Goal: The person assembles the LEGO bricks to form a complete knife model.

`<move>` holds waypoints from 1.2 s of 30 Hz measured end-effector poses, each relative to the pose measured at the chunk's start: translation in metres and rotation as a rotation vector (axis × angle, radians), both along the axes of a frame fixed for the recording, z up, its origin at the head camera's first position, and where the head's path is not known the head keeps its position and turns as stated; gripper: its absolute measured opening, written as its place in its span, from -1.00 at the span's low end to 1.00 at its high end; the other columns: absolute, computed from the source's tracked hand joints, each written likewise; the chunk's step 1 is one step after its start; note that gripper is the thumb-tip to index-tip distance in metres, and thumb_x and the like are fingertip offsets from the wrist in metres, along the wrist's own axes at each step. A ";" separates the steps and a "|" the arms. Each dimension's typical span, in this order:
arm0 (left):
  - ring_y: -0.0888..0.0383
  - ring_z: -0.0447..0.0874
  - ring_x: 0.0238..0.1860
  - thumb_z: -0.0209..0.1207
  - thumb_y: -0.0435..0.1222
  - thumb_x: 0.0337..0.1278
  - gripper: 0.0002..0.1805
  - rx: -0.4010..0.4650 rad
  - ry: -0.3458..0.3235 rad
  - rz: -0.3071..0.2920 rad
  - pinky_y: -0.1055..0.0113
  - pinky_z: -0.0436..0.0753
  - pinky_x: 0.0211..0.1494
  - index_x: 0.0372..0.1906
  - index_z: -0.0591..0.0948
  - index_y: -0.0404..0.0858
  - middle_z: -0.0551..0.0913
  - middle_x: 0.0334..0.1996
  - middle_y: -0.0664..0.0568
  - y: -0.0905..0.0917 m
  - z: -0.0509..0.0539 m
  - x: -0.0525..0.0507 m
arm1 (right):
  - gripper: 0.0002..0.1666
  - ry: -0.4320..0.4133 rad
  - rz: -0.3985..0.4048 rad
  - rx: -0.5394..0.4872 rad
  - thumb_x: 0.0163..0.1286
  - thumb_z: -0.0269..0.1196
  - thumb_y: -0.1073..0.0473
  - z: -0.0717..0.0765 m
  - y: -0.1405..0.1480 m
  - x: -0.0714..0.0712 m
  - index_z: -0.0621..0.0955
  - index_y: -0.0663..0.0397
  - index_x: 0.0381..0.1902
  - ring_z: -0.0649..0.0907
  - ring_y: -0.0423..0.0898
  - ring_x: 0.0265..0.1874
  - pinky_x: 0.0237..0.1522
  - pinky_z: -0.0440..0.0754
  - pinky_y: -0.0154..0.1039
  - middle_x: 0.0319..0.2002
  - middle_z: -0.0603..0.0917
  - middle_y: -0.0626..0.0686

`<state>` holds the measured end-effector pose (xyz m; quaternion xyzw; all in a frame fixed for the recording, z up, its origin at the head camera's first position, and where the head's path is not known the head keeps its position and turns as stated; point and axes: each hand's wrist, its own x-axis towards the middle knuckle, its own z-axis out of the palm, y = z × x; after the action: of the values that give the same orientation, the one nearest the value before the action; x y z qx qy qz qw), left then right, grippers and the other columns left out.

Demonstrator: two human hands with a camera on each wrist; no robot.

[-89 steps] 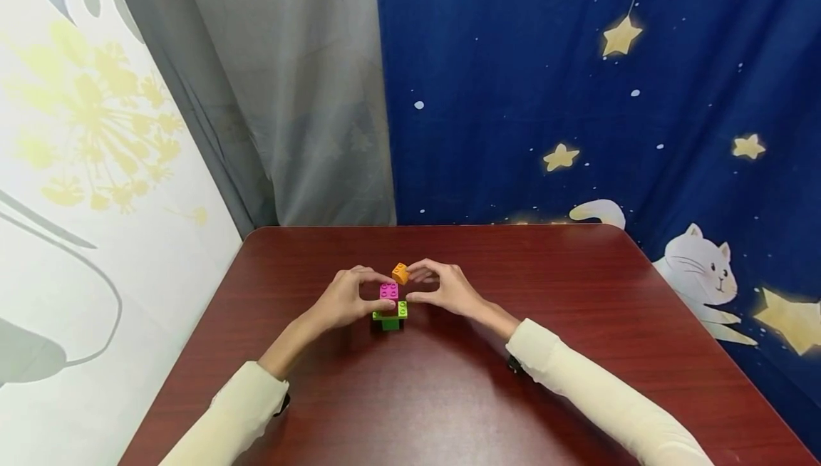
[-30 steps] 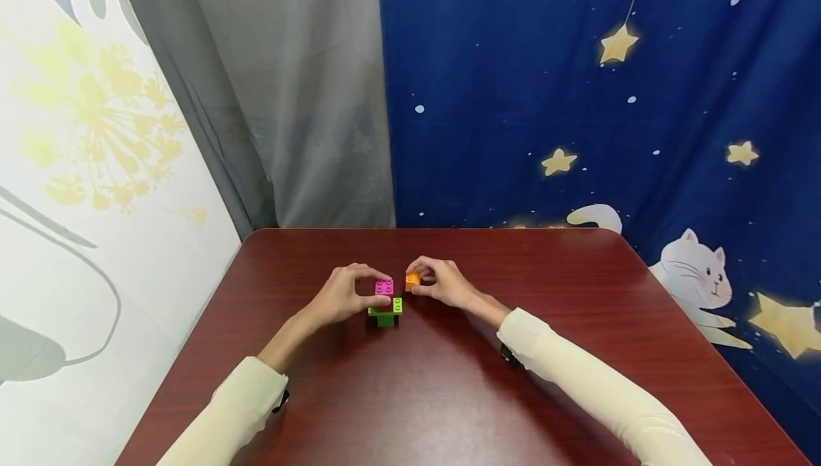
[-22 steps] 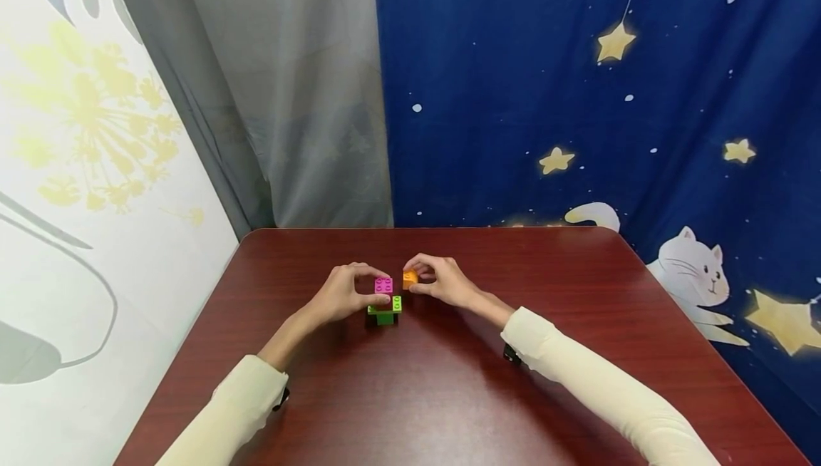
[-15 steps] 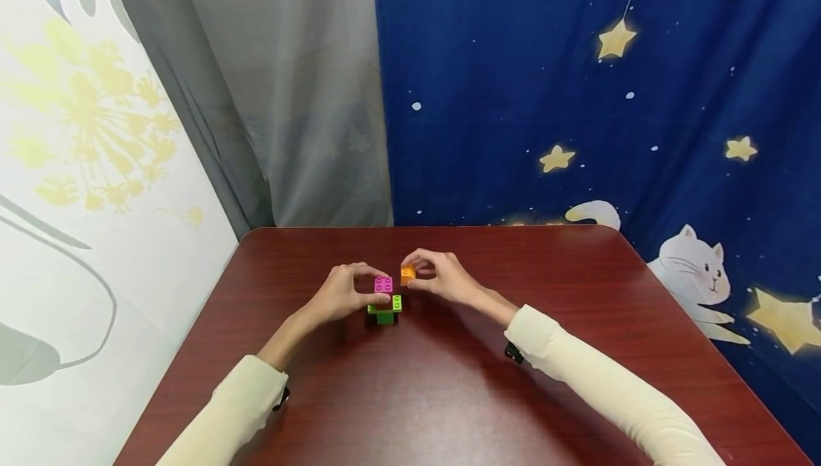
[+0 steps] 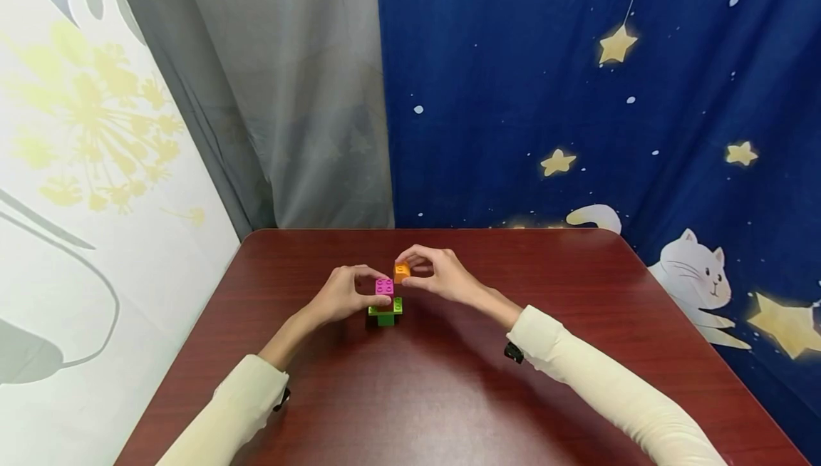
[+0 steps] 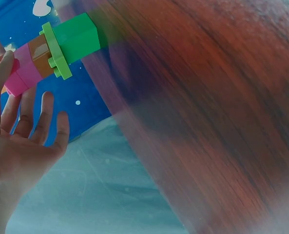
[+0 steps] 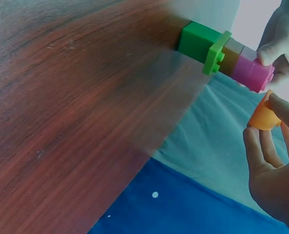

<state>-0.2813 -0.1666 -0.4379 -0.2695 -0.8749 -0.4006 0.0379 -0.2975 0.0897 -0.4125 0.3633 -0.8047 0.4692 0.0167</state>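
A small tower of toy building bricks stands upright on the table: a green block [image 5: 385, 320] at the bottom, a wider lime plate [image 5: 398, 304], a brown brick [image 7: 229, 56] and a pink brick [image 5: 384, 286] on top. My left hand [image 5: 341, 295] grips the pink part between thumb and fingers. My right hand [image 5: 445, 278] pinches an orange brick [image 5: 401, 272] with a curved side. It is held in the air just beyond and right of the tower's top. In the right wrist view a narrow gap separates orange and pink.
The dark red wooden table [image 5: 436, 395] extends around the tower on all sides. Behind it hang a grey curtain [image 5: 308, 95] and a blue curtain [image 5: 487, 81] with stars. A white patterned panel [image 5: 115, 238] borders the left side.
Since a second ago my right hand has brought the orange brick left and slightly up, closer to the tower. Three seconds ago that brick was tilted. My left hand stays on the tower.
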 end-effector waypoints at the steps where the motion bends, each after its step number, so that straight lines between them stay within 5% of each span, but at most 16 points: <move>1: -0.11 0.72 -0.20 0.61 -0.09 -0.04 -0.60 0.001 -0.004 0.001 0.25 0.62 -0.18 -0.07 0.81 -0.10 0.79 -0.24 0.16 0.000 0.000 0.000 | -0.60 -0.002 0.002 -0.002 0.25 0.53 0.32 0.001 -0.001 0.001 0.69 0.00 0.03 0.75 -0.07 -0.03 0.09 0.69 -0.12 -0.08 0.77 0.00; 12: -0.09 0.73 -0.17 0.61 -0.08 -0.04 -0.50 -0.005 -0.050 0.022 0.21 0.69 -0.16 -0.01 0.77 -0.23 0.80 -0.15 0.05 0.001 -0.002 0.001 | -0.58 -0.019 0.059 -0.045 0.24 0.51 0.37 -0.003 -0.015 0.006 0.68 0.14 0.05 0.75 0.08 -0.01 0.09 0.66 0.17 -0.05 0.77 0.14; 18: 0.04 0.75 -0.11 0.61 -0.08 -0.03 -0.45 -0.001 -0.051 0.018 0.04 0.73 -0.01 0.04 0.75 -0.28 0.80 -0.10 0.01 0.002 -0.002 0.001 | -0.61 -0.032 0.076 -0.027 0.28 0.49 0.33 -0.005 -0.019 0.006 0.69 0.03 0.06 0.75 -0.06 0.01 0.11 0.67 0.09 -0.04 0.77 0.03; 31: 0.17 0.72 -0.22 0.60 -0.04 -0.04 -0.46 -0.019 -0.027 0.013 0.30 0.69 -0.17 0.04 0.75 -0.20 0.79 -0.18 0.12 0.000 -0.002 -0.001 | -0.58 0.065 0.099 0.042 0.36 0.45 0.26 -0.003 -0.026 0.007 0.70 -0.01 0.17 0.73 -0.11 0.03 0.10 0.67 -0.22 -0.01 0.76 -0.08; 36: 0.11 0.74 -0.17 0.60 -0.03 -0.03 -0.40 -0.018 -0.028 0.013 0.15 0.72 -0.10 0.10 0.74 -0.23 0.80 -0.16 0.08 -0.002 -0.001 -0.002 | -0.58 0.082 0.105 0.041 0.37 0.44 0.25 -0.005 -0.026 0.006 0.71 0.01 0.18 0.73 -0.07 0.01 0.11 0.68 -0.12 0.00 0.75 -0.08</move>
<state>-0.2829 -0.1682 -0.4393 -0.2582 -0.8807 -0.3962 0.0258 -0.2918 0.0636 -0.4172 0.4241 -0.7927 0.4376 0.0176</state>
